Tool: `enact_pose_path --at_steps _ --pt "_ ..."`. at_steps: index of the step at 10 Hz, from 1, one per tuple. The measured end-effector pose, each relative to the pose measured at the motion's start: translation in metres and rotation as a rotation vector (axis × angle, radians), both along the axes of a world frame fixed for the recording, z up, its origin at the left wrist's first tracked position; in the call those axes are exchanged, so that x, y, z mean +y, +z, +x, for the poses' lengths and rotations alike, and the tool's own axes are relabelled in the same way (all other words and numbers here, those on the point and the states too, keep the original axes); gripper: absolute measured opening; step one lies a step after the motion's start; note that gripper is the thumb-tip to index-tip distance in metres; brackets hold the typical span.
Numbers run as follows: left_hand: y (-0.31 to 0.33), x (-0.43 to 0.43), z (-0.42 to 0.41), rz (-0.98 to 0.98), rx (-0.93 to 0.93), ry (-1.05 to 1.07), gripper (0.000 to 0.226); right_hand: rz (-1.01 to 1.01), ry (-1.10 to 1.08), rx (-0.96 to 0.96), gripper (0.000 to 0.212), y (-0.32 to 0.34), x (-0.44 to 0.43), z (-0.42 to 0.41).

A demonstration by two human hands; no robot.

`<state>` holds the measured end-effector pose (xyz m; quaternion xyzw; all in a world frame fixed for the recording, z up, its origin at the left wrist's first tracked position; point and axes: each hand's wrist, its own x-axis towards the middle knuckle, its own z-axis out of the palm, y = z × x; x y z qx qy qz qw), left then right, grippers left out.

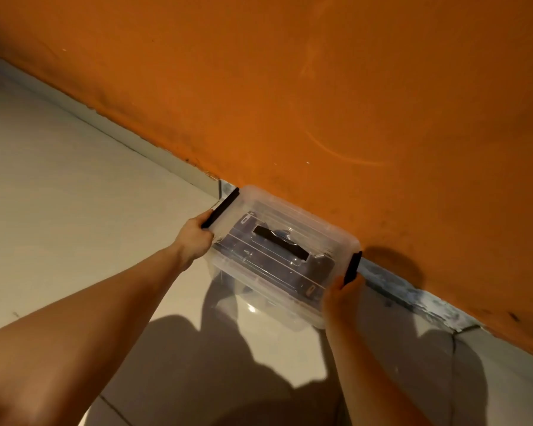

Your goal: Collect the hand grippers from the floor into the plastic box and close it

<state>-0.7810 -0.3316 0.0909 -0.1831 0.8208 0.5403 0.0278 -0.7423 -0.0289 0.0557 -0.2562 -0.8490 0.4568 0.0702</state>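
**closed plastic box at the foot of an orange wall, a hand at each latch**

left of the plastic box (260, 196) lies the floor (59, 210), pale glossy tiles with thin joints, dim in warm light. a pale skirting (154, 155) runs along the floor's far edge towards the box. to the right of the box the skirting looks scuffed and bluish-grey. above and behind the box stands the wall (320, 87), a matt orange with faint scratches and dark specks. dark shadows of the arms and body fall on the tiles in front of the box, and a rounder shadow lies on the wall just right of it.

the left hand (194, 238) reaches to the box's left end. its fingers curl round the near end of the left latch (220, 207), a black strip standing out from the lid's edge.

the box itself sits at the base of the wall, its far side close against the skirting. i cannot tell whether it rests on the tiles or is held just above them. it is clear plastic with rounded corners and its ribbed clear lid is on. a black carry handle (280, 242) lies flat across the middle of the lid. through the lid show the hand grippers (317, 269), dark shapes with bits of bright metal spring.

at the box's right end, the right hand (340, 298) has its thumb against the lower end of the right latch (352, 267). its other fingers are hidden behind the box's corner.
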Motion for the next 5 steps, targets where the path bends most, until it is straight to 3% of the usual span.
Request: enact_pose_path --at_steps 2,4,5 --pt "0.010 0.002 0.013 -0.046 -0.041 -0.028 0.062 -0.168 -0.001 -0.046 0.041 0.009 0.000 0.004" --pt "0.035 0.005 0.046 -0.055 -0.117 -0.069 0.061 -0.084 0.049 -0.265 0.045 0.030 0.005 -0.003" --pt "0.061 -0.001 0.069 -0.121 -0.191 -0.081 0.060 -0.053 0.031 -0.282 0.055 0.050 -0.006 0.001"
